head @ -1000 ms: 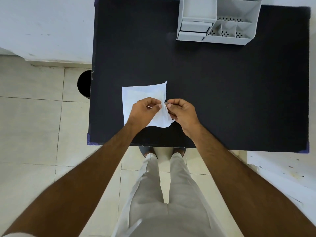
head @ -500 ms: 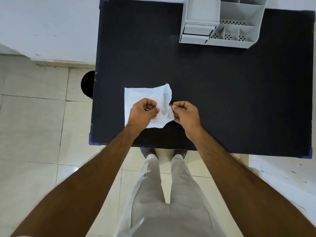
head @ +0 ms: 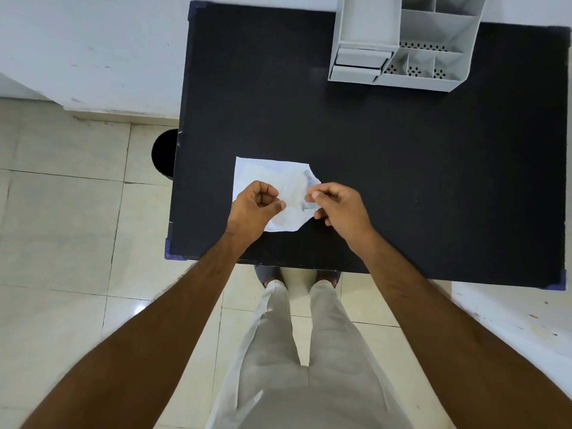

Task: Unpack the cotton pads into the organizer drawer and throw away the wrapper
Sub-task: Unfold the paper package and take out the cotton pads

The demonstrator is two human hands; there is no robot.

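Note:
A white, clear-fronted wrapper of cotton pads (head: 272,178) lies on the black table (head: 402,181) near its front left. My left hand (head: 252,209) pinches the wrapper's middle with thumb and forefinger. My right hand (head: 339,207) pinches its crumpled right edge, which is lifted and stretched. The pads inside show only as a pale shape through the film. The grey organizer (head: 402,48) stands at the far edge, its small drawers (head: 359,61) on its left side pushed in.
A black round bin (head: 164,153) stands on the tiled floor beside the table's left edge, partly hidden under it. A white wall runs behind the table. My legs are below the table's front edge.
My hands have drawn apart, the right one moving right. The wrapper's right edge has stretched out and crumpled between them. The camera has shifted slightly.

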